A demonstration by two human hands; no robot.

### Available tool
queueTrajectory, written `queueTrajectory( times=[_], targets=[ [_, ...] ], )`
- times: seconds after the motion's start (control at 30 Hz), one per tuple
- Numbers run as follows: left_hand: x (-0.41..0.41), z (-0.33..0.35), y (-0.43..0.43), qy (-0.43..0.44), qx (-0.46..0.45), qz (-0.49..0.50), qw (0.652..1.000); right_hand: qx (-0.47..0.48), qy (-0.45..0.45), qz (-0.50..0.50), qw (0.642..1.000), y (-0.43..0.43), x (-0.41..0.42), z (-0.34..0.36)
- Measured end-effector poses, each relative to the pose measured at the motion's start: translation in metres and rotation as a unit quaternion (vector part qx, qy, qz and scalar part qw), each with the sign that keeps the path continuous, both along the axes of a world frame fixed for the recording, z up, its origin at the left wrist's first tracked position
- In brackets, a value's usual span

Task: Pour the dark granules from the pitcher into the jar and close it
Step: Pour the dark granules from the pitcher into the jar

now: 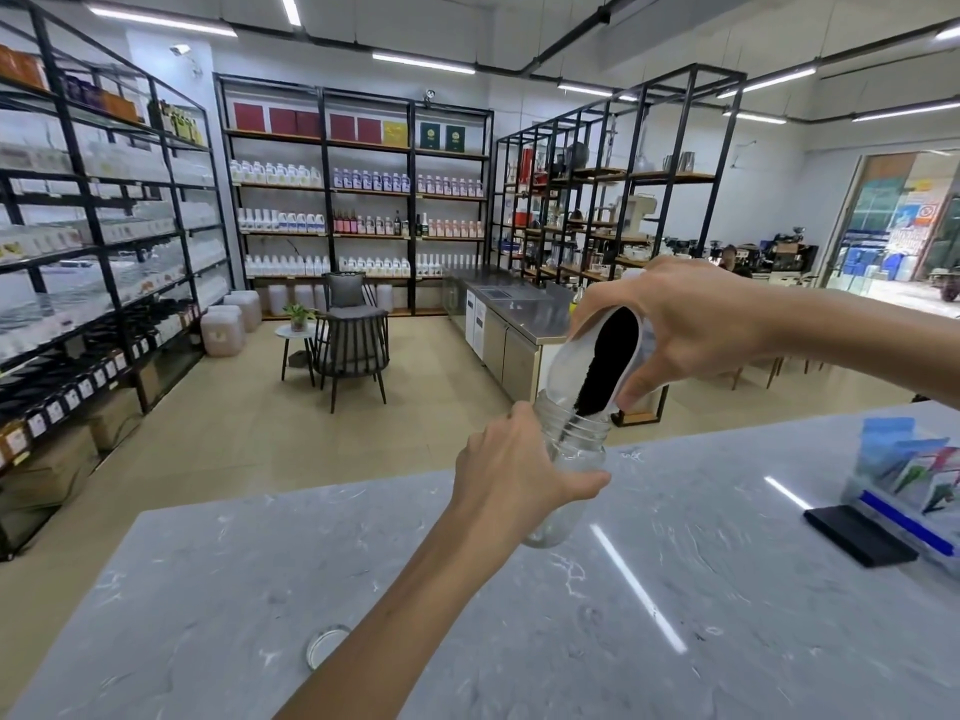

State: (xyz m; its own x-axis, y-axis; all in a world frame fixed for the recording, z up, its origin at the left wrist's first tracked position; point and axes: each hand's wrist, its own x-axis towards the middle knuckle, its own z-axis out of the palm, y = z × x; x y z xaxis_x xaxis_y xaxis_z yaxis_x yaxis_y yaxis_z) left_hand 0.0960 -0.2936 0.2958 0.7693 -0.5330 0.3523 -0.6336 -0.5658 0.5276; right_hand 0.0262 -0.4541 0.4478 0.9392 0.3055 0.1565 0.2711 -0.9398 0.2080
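— Counter [467, 589] first: what is found on it?

— Grey marbled stone is seen, with a round lid [326, 645] lying flat near the front edge, partly hidden by the left forearm and well apart from the jar. So closing is judged not yet begun.

— And the pitcher [587, 350]?

— It is held in the air above the far edge of the counter, tipped steeply, its spout set at the mouth of the jar. The right hand [696, 324] is clamped around its body.

— Is the jar [576, 439] being steadied?

— Yes; it is gripped around its middle by the left hand [514, 470], fingers wrapped tight. Whether its base rests on the counter cannot be told.

— How much has been poured?

— Dark granules [610, 366] are seen lying in a band along the pitcher's inside down to the spout, and much appears to be left there. Little is seen inside the clear glass. Pouring is judged to be at an early stage; the rest of the pour and the lid remain.
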Motion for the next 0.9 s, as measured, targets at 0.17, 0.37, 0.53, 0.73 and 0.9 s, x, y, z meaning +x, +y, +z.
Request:
queueTrajectory(
  times=[0.17,0.37,0.53,0.73,0.9],
  targets=[
    [-0.0020,-0.0012,-0.0016,0.003,-0.004,-0.003,1.000,-0.009,0.015,0.010,1.000,-0.0021,0.0026,0.0027],
    [-0.0020,-0.0011,-0.0023,0.000,-0.002,0.000,1.000,-0.033,0.000,0.009,0.999,-0.0040,0.0028,0.0019],
    [-0.0013,-0.0003,-0.0038,0.004,0.003,0.002,1.000,-0.058,-0.002,-0.006,0.998,-0.0043,0.0037,0.0015],
    [-0.0014,0.0012,-0.0060,0.004,-0.001,0.004,1.000,-0.075,0.012,-0.013,0.997,-0.0029,0.0050,0.0045],
    [-0.0010,0.0002,-0.0064,0.003,0.004,0.004,1.000,-0.080,0.013,-0.011,0.997,-0.0038,0.0065,0.0041]
  ],
)
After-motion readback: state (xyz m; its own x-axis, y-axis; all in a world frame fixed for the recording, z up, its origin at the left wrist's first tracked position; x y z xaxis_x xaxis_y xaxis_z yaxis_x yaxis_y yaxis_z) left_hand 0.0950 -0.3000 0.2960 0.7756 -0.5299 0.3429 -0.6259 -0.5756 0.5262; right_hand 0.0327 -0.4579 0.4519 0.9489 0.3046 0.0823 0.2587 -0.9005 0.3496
